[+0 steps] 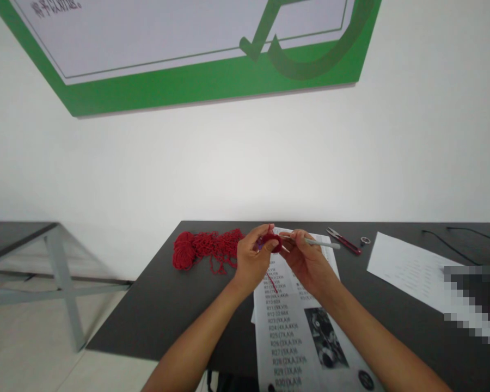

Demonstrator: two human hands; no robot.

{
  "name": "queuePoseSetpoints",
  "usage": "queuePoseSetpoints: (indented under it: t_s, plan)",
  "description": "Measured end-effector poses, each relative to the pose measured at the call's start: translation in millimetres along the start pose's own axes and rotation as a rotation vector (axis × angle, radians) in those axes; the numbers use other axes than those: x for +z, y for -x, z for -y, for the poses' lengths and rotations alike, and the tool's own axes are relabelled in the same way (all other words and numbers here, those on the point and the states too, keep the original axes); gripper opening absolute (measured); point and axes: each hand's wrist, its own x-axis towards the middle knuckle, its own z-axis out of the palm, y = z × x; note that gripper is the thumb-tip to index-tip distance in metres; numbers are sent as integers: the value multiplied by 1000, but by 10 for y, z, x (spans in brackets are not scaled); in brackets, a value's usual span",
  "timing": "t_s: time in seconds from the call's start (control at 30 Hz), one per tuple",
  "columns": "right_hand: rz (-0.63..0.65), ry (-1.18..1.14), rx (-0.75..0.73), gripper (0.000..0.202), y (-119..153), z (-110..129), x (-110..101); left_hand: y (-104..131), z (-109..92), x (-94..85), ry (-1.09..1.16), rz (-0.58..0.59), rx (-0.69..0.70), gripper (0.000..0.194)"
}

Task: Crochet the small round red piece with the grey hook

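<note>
My left hand (253,255) is closed on a small red crochet piece (274,243), with a bit of purple showing by the fingers. A crochet hook (323,243) with a pale grey handle is pinched in my right hand (304,260), its tip reaching to the red piece. Left of my hands lies a ball of red yarn (183,251) with a loose tangle of red yarn (219,246) beside it. A red yarn tail (273,283) hangs below the piece, over a printed pattern sheet (283,326).
Red-handled thread snips (343,241) and a small ring-like item (365,240) lie right of the sheet on the dark table (147,321). Another printed paper (408,272) and thin dark glasses temples (449,245) are farther right. A second table (16,239) stands at left. The wall rises behind.
</note>
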Motion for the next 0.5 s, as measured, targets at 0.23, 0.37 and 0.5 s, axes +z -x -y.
queuePoseSetpoints:
  t_s: [0.23, 0.37, 0.5]
  plan:
    - [22, 498, -335, 15, 5, 31, -128, 78, 6, 40, -130, 23, 114, 27]
    - [153, 793, -548, 15, -8, 141, -130, 61, 24, 10, -234, 38, 250, 31]
    - [178, 943, -714, 18, 19, 151, -109, 67, 4, 8, -240, 61, 305, 33]
